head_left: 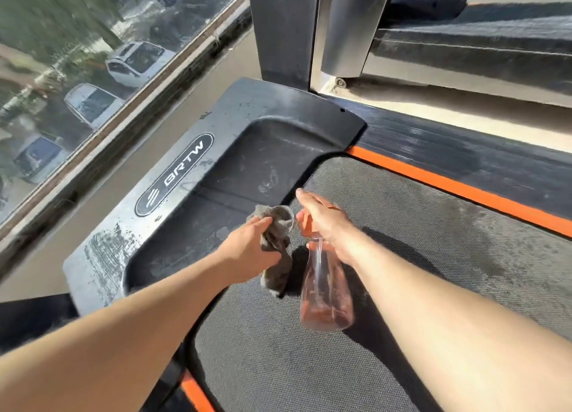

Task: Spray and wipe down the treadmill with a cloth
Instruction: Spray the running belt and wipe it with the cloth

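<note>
The treadmill's black front cover (216, 151) with a BRTW logo lies ahead, dusty and streaked, wet patches near its left end. Its grey belt (402, 256) runs below, edged by an orange stripe (464, 191). My left hand (250, 247) grips a crumpled grey cloth (277, 250) just above the seam between cover and belt. My right hand (325, 222) holds a clear spray bottle (325, 291) by its neck, index finger stretched forward over the orange trigger head, nozzle aimed at the cover. A little liquid sits in the bottle's bottom.
A tall treadmill upright (284, 30) rises at the cover's far end. A big window (77, 71) on the left looks down on parked cars. Another treadmill's deck (479, 49) lies at the upper right beyond a pale floor strip.
</note>
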Demonstrator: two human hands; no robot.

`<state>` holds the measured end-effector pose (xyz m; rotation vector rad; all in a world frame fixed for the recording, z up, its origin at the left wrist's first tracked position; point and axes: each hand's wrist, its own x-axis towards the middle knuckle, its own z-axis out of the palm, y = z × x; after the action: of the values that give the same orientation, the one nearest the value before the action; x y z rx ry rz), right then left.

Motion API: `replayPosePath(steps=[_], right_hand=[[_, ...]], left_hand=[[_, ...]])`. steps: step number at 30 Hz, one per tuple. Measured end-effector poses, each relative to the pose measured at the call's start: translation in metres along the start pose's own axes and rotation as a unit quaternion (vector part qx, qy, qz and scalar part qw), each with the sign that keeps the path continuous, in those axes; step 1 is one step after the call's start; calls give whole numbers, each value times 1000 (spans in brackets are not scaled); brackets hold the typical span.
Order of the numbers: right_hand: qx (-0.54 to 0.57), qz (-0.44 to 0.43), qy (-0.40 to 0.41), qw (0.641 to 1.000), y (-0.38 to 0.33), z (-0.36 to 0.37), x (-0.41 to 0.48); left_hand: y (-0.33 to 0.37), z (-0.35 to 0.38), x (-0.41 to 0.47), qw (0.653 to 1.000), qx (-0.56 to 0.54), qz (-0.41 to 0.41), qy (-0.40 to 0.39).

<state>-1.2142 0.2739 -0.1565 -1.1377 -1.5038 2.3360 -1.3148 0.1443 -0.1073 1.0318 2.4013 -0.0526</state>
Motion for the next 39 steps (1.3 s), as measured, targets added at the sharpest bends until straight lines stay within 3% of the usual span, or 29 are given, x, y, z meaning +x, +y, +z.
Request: replayPosePath(steps=[3, 9, 12, 17, 21, 24, 26, 28, 30, 32, 35, 36, 39], right_hand=[[-15, 20, -2, 1000, 4, -20, -6], [90, 47, 54, 993, 17, -61, -6], [127, -7, 120, 985, 24, -81, 0], [54, -72, 266, 960, 29, -90, 18], [110, -55, 206, 971, 15, -92, 46], [49, -77, 204, 975, 16, -89, 62], [-82, -104, 248, 960, 20, -91, 66], [-245, -144, 306, 909, 16, -92, 67], [-383, -224, 335, 832, 3, -82, 68], [-450, -291, 300, 789, -10, -63, 73], [-472, -275, 94, 833, -18, -14, 83], [-488, -259, 33, 833, -14, 1, 87], [-578, -239, -54, 778, 9, 37, 105]], left_hand=[[20, 12, -3, 999, 8, -11, 31], [33, 17, 42, 987, 5, -31, 159], [31, 18, 76, 979, -3, -37, 202], [5, 10, 108, 971, -19, -96, 220], [-16, -3, 134, 964, -1, -50, 260], [-29, -3, 149, 970, -12, -35, 241], [-34, -4, 155, 968, -35, -36, 245], [-38, -20, 166, 965, -35, -49, 255], [-46, -37, 174, 969, 19, -70, 235], [-52, -38, 171, 966, 96, -73, 228], [-55, -21, 161, 943, 170, 15, 285], [-54, -15, 163, 938, 172, 56, 295], [-55, 2, 174, 942, 200, 135, 232]])
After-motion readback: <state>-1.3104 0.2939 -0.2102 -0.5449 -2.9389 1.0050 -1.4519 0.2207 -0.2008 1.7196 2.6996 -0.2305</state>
